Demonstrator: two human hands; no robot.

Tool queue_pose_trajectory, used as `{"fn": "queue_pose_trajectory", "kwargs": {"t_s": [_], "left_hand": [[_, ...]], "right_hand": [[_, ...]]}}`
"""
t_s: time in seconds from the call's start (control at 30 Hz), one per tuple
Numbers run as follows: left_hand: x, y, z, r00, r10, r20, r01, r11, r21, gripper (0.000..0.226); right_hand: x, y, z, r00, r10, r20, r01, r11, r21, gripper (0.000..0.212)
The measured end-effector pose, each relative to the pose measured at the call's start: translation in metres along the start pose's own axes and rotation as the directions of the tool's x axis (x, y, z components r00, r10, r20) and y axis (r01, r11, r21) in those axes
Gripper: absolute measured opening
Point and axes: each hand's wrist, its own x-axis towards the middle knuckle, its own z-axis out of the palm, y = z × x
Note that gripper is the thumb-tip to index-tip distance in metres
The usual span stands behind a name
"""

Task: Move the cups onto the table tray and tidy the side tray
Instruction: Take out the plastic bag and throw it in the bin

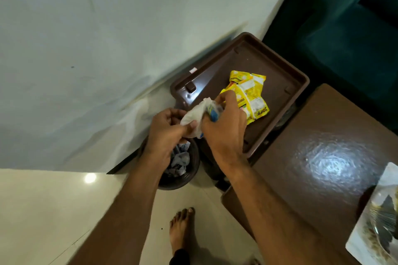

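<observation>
Your left hand (pixel 165 129) and right hand (pixel 224 122) both pinch a crumpled white wrapper (pixel 197 117), fingers curled round it, above the near corner of the brown side tray (pixel 286 94). Yellow sachets (pixel 249 94) lie in that tray. A dark waste bin (pixel 185 170) holding crumpled scraps stands on the floor below your left hand, beside the brown table (pixel 323 157).

Your dark brown surface (pixel 318 157) (glossy, with a glare patch) carries a pale tray (pixel 366 241) at its right edge. Beside it the brown side tray (pixel 277 84) holds yellow sachets (pixel 249 92). On the pale floor (pixel 43 211) stands a dark bin (pixel 189 170) with crumpled paper inside.
</observation>
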Motion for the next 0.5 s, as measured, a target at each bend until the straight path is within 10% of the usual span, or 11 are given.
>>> {"fn": "queue_pose_trajectory", "kwargs": {"t_s": [0.17, 0.5], "left_hand": [[0.003, -0.037, -0.020, 0.904, 0.196, -0.381, -0.145, 0.977, 0.159, 0.021], [0.036, -0.110, -0.055, 0.957, -0.147, -0.249, 0.150, 0.989, -0.008, 0.033]], "right_hand": [[-0.031, -0.006, 0.048, 0.981, 0.063, 0.181, -0.086, 0.988, 0.127, 0.033], [-0.062, 0.036, 0.124, 0.927, 0.197, 0.318, -0.147, 0.973, -0.176, 0.020]]}}
